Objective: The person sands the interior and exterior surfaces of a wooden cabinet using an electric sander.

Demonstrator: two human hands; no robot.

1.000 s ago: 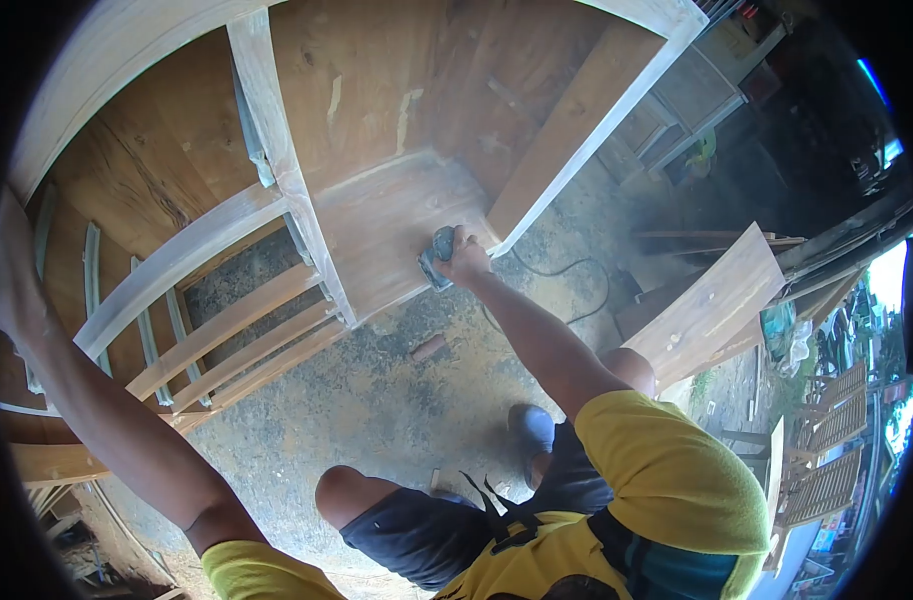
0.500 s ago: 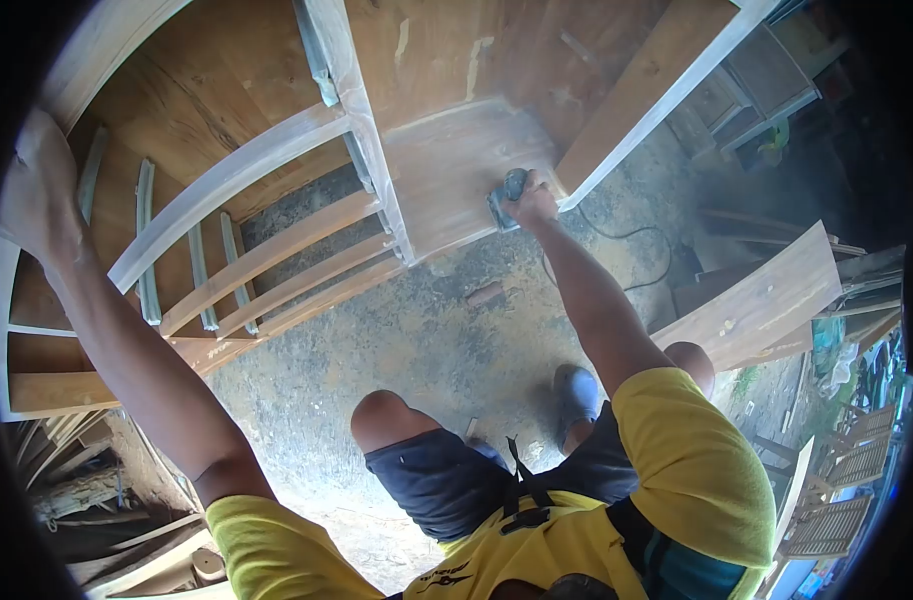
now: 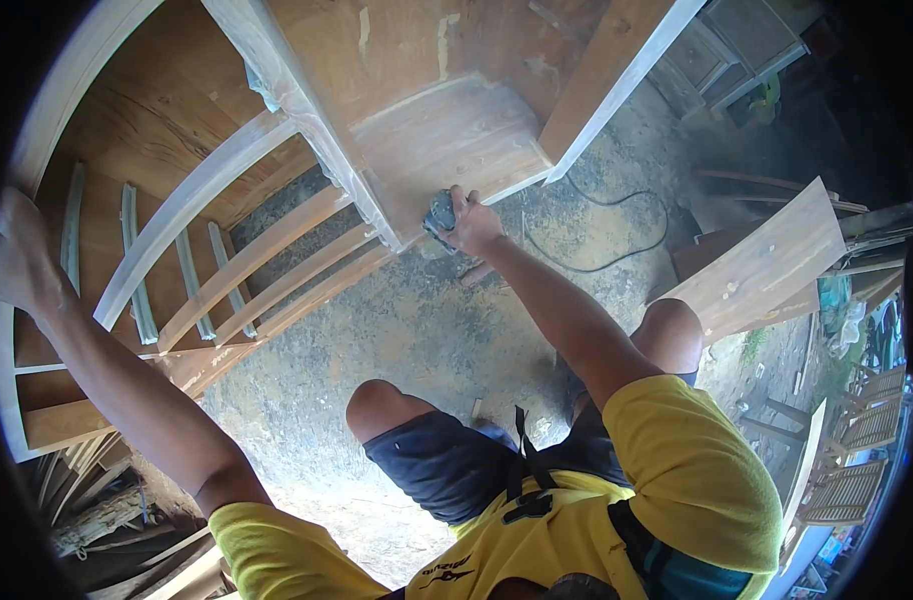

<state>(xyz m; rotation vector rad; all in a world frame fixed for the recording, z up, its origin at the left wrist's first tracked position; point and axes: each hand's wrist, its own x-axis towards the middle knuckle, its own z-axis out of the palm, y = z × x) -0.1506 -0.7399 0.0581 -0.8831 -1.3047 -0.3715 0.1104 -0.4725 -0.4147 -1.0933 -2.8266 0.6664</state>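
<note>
My right hand point(image 3: 472, 222) is wrapped around a small dark power sander point(image 3: 440, 218). The sander sits at the front edge of the cabinet's bottom panel point(image 3: 457, 130), just right of a pale upright divider point(image 3: 322, 140). At the far left, my left hand point(image 3: 22, 250) grips the outer frame point(image 3: 2, 350) of the same wooden cabinet; its fingertips are lost near the dark image border. Between my hands run a whitish curved rail point(image 3: 182, 200) and several brown curved rails point(image 3: 257, 255).
A cable point(image 3: 617, 265) loops over the stained concrete floor point(image 3: 377, 320). A wide board point(image 3: 767, 260) leans at the right, with wooden chairs point(image 3: 857, 450) beyond it. Scrap wood point(image 3: 97, 515) is piled at lower left. Drawer-like wooden units point(image 3: 717, 50) stand at upper right.
My right hand and the sander have moved left and towards me, from inside the bottom panel to its front edge near the divider. The view has shifted slightly; my left hand stays on the frame.
</note>
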